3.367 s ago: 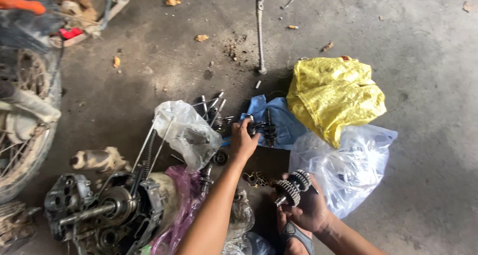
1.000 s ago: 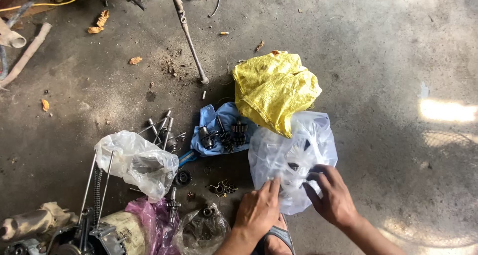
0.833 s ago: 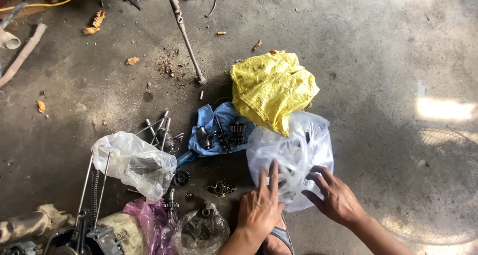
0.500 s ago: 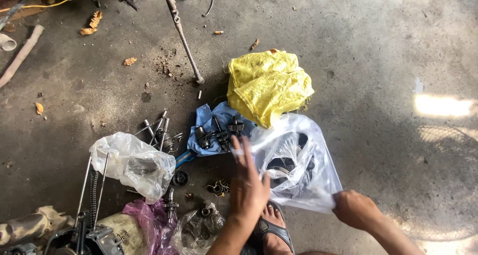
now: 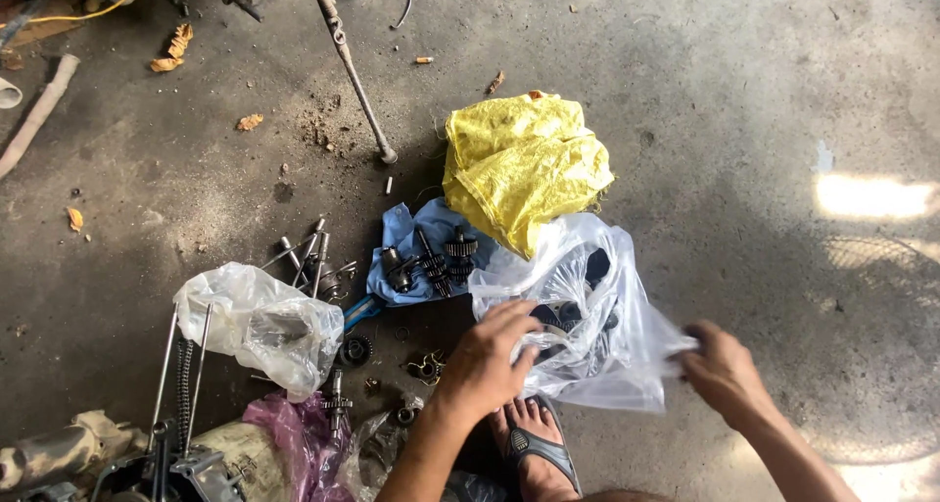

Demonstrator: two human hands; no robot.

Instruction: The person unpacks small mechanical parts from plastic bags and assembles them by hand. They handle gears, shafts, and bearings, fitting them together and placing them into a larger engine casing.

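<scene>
Daylight is soft and even over the grey floor; a glaring sun patch burns at the right edge, the right hand is motion-blurred, corners slightly darker

A clear plastic bag lies by a yellow sack, blue cloth and grey concrete floor.

Single head-worn view, looking steeply down from close above, left hand and right hand low in frame.
</scene>
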